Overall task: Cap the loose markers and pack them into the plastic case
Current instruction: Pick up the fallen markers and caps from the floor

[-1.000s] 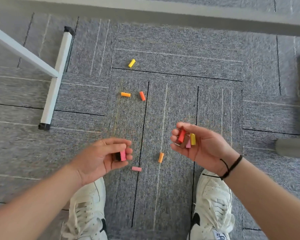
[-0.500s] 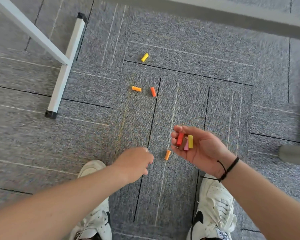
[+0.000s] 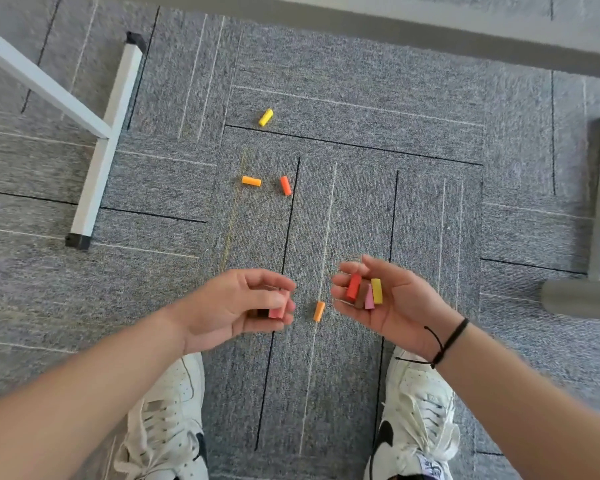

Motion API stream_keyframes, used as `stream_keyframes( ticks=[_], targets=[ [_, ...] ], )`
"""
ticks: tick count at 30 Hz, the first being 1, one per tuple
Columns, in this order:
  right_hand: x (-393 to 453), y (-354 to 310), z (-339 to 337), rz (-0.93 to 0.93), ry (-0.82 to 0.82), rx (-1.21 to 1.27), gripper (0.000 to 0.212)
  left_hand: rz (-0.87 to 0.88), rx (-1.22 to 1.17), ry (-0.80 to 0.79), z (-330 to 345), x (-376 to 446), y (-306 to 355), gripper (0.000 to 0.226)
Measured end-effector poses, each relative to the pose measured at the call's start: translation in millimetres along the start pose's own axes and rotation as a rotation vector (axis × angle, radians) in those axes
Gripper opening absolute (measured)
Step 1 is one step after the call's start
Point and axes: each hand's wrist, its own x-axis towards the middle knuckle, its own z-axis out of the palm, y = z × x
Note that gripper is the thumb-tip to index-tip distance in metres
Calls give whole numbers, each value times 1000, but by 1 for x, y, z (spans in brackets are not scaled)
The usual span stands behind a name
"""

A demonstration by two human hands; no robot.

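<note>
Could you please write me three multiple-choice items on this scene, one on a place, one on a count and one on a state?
1. Where does the yellow plastic cap on the carpet lie?
A. Farthest from the shoes
B. Between the shoes
C. Under the white table leg

2. How many caps lie loose on the grey carpet?
A. Two
B. Four
C. Six

3. What is the right hand doing?
A. Hanging idle
B. Cradling several caps in its palm
C. Pressing the floor

Answers: 1 A, it lies beyond the other caps. 2 B, one yellow, two orange and one orange-red. 3 B, red, brown, pink and yellow caps rest in the curled grip.
</note>
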Motion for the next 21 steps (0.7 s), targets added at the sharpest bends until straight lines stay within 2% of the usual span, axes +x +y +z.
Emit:
stream_keyframes(
  ticks=[5, 7, 9, 12, 16, 21],
  targets=[
    [-6, -4, -8, -6, -24, -67, 21, 96, -251, -256, 11, -20, 16, 31],
    [-5, -4, -11, -18, 24, -210, 19, 93, -340, -346, 11, -20, 19, 28],
    [0, 1, -14, -14, 147, -487, 27, 77, -439, -409, 8, -18, 20, 39],
    [16, 20, -14, -8, 346, -883, 34, 69, -515, -423, 2, -15, 21, 54],
    [45, 43, -20, 29, 497, -1269, 41, 77, -519, -422, -2, -18, 27, 58],
    [68, 43, -13, 76, 627, -1520, 51, 102, -461, -327, -7, -23, 26, 52]
  ],
)
